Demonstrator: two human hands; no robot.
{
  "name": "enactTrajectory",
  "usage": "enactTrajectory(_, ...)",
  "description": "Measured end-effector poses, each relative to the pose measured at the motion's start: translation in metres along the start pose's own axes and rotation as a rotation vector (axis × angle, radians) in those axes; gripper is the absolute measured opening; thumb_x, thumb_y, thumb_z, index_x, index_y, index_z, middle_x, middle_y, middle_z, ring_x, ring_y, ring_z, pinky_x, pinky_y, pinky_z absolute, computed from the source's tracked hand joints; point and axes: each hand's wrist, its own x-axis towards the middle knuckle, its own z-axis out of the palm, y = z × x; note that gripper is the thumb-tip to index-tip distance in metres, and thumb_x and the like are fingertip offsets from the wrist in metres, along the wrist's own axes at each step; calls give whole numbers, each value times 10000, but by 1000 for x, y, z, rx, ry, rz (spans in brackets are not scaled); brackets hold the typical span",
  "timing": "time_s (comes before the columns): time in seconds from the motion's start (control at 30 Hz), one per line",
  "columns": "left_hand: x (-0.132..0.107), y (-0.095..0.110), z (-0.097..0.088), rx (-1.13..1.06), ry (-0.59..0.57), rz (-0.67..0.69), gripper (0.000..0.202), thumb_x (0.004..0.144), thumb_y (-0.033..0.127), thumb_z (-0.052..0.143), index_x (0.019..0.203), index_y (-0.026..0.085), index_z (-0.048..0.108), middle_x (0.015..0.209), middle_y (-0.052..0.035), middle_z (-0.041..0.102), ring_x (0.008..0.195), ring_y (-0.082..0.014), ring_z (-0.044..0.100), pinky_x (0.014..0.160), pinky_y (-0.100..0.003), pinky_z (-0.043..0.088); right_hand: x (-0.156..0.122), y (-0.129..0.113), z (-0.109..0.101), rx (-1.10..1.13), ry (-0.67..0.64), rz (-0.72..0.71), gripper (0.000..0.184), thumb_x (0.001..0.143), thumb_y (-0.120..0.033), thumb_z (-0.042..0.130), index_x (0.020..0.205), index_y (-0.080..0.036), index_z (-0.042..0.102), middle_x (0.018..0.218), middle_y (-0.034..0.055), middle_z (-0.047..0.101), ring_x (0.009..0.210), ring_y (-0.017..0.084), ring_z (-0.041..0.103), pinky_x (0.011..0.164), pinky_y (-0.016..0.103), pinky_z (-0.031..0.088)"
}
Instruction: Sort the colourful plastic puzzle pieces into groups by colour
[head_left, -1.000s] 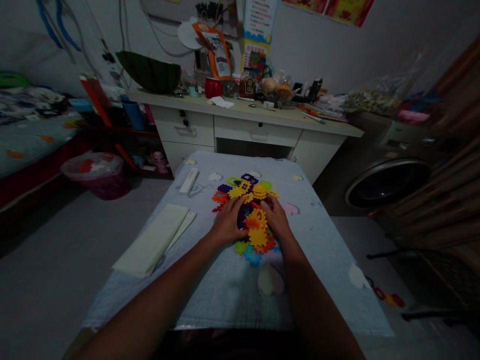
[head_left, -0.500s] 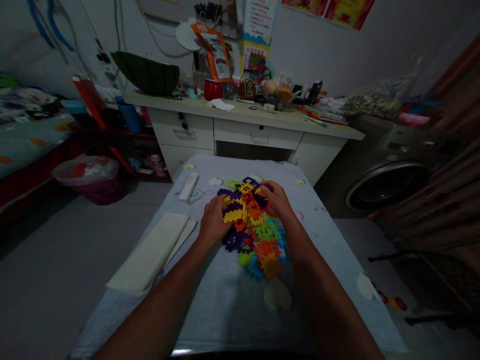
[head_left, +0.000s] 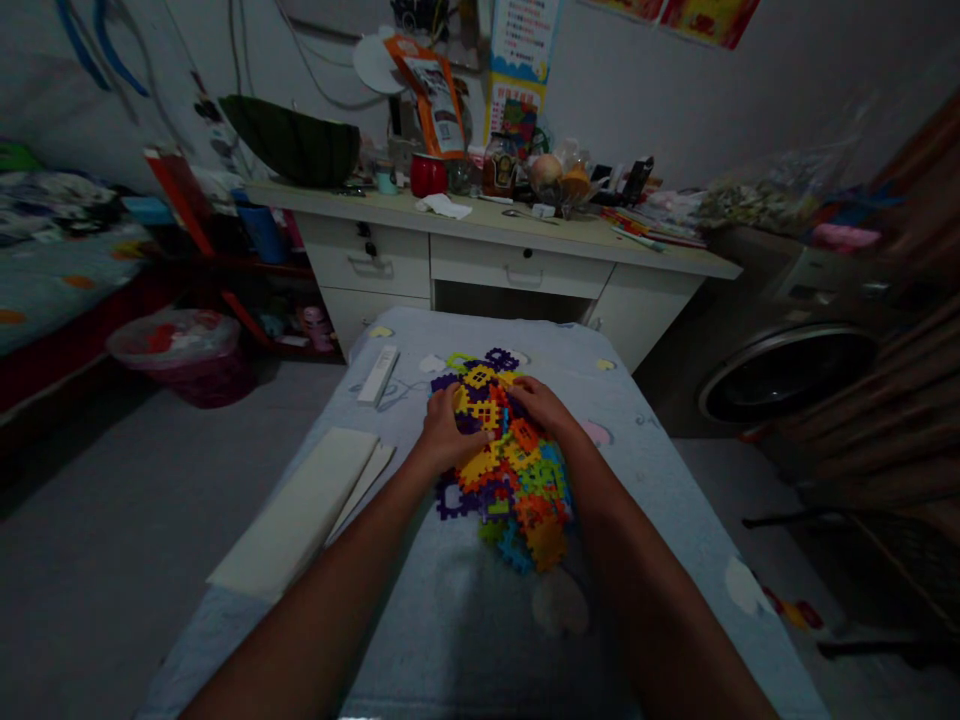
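Note:
A heap of toothed plastic building pieces point(head_left: 541, 480) in yellow, purple, orange, green and blue lies on the cloth-covered table. At its left side is my left hand point(head_left: 444, 432), thumb stretched to the right and fingers bent, closed around joined yellow building pieces point(head_left: 484, 412). My right hand point(head_left: 546, 408) reaches into the far right side of the heap. Its fingers are bent together against orange and purple pieces; what they pinch, if anything, is hidden. A flat orange-yellow piece point(head_left: 547, 543) lies at the near end.
Left of the heap lie a white narrow box point(head_left: 378, 375) and a folded pale cloth or paper point(head_left: 300, 510). Behind the table stands a white desk point(head_left: 375, 240) with jars and a red mug point(head_left: 428, 175). A washing machine point(head_left: 757, 300) is at right, a pink bin point(head_left: 187, 360) at left.
My left hand has turned, its thumb now reaching right over the pieces. My right hand has shifted slightly down and left, deeper into the heap. Several pieces have moved.

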Motion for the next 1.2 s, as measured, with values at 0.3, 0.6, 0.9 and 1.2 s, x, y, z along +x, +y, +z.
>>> enactTrajectory(0.3,-2,28,15,-97,-11,232,781,605,252,777,1320,220,466,1368,-102,476,1321,-282,454,1135,-459,353,-24,-41,5,510,-201,-21,323,738,-400,647,996,-208,669,946,5,712,861,185,665,830,344,542)
enactTrajectory(0.6,-1,31,-13,-94,-60,148,648,737,464,708,1297,212,500,1231,-81,623,1122,-264,608,994,-437,477,-45,-43,-36,282,14,-41,463,657,-215,506,1104,-207,624,1071,44,680,911,198,644,828,351,528)
enactTrajectory(0.9,-55,5,-44,363,-331,157,1254,494,583,839,1525,215,226,1569,-221,217,1444,-451,229,1126,-584,300,-80,9,-61,-131,-91,171,827,702,-581,724,1395,-204,476,1401,170,527,1274,341,513,1062,515,390)
enactTrajectory(1.2,-59,12,-14,347,-252,296,1247,527,393,859,1540,249,145,1558,-185,265,1410,-397,330,1099,-563,347,-74,-17,-28,-71,-251,49,940,579,-514,849,1405,-279,466,1255,78,631,1154,302,576,1026,494,424)
